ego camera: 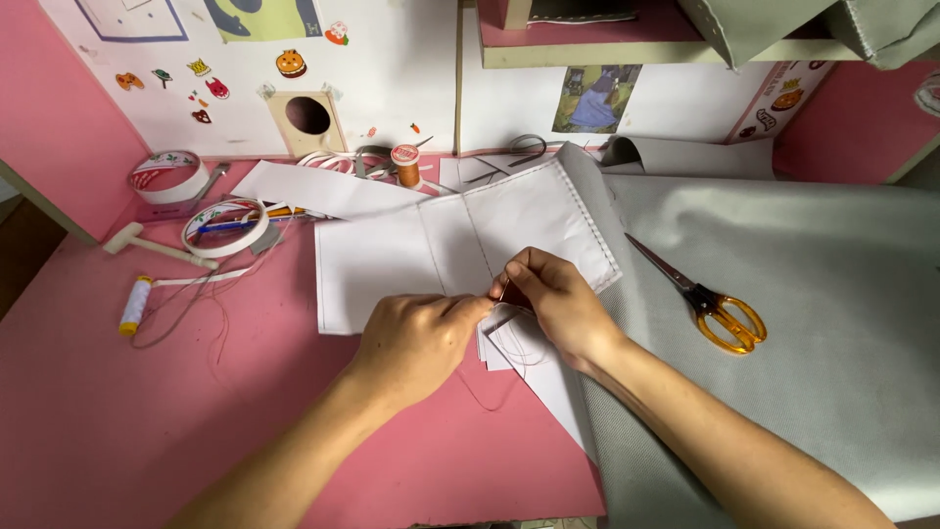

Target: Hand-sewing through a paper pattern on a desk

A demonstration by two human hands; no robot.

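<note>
On the pink table [147, 421], we judge stitching underway: our left hand [416, 338] pinches the white fabric pieces [470, 245], our right hand [553, 299] fingers clamp thread; pulling it taut seems next.

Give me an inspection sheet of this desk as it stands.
Surface: pink desk, right half under grey fabric.
Job's things: white stitched sheet; thin thread trailing below the hands.
Clutter: scissors, tape rolls, orange spool, small mallet.
Hands: left hand and right hand pinch the sheet's edge together.
Cables: nothing seen.
Surroundings: white wall with stickers, shelf above.
</note>
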